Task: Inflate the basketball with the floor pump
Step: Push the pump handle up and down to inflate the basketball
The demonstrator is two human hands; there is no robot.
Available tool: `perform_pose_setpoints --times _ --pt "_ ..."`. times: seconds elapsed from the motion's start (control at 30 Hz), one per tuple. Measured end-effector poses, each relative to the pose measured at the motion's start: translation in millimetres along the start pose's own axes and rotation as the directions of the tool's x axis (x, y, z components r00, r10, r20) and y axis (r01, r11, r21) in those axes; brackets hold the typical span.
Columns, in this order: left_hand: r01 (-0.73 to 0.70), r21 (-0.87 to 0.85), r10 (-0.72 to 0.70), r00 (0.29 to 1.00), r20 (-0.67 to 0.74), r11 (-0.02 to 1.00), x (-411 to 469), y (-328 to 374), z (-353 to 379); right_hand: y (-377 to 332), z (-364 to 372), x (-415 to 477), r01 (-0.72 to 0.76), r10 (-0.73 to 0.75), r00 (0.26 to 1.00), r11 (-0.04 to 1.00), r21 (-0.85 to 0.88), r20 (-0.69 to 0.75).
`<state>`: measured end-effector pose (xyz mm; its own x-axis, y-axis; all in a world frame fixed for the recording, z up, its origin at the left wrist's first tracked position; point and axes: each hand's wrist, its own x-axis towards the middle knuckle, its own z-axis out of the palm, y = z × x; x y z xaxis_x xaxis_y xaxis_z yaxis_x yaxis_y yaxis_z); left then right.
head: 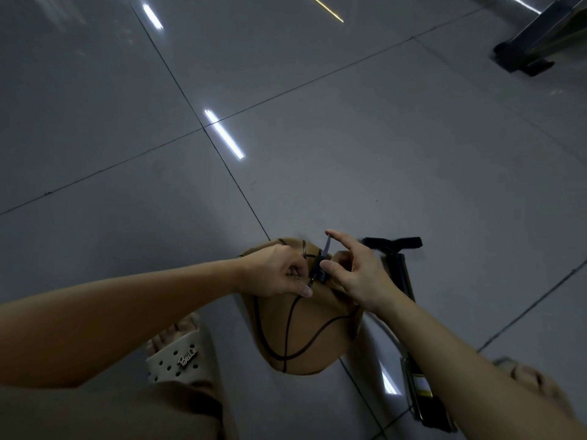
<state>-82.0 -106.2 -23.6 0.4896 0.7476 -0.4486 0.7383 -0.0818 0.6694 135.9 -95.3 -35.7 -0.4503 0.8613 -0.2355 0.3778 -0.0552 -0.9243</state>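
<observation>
A brown, partly flat basketball lies on the grey tiled floor between my feet. On its top sits the pump's black nozzle head with a blue lever sticking up. My left hand rests on the ball, its fingers curled beside the nozzle where the thin hose comes out. My right hand pinches the nozzle head, thumb on its side and forefinger stretched to the lever's tip. The black floor pump lies on the floor to the right, its handle farthest from me, its base under my right forearm.
My left foot in a pale perforated slipper stands left of the ball; my right foot is at the right edge. A dark metal frame leg stands at the far right corner. Glossy floor tiles stretch ahead.
</observation>
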Motion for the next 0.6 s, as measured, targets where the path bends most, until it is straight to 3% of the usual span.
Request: perform_pose_setpoints --times 0.6 --pt "0.011 0.027 -0.010 0.999 -0.044 1.000 4 4 8 3 -8 -1 -0.039 0.036 0.998 0.998 0.054 0.052"
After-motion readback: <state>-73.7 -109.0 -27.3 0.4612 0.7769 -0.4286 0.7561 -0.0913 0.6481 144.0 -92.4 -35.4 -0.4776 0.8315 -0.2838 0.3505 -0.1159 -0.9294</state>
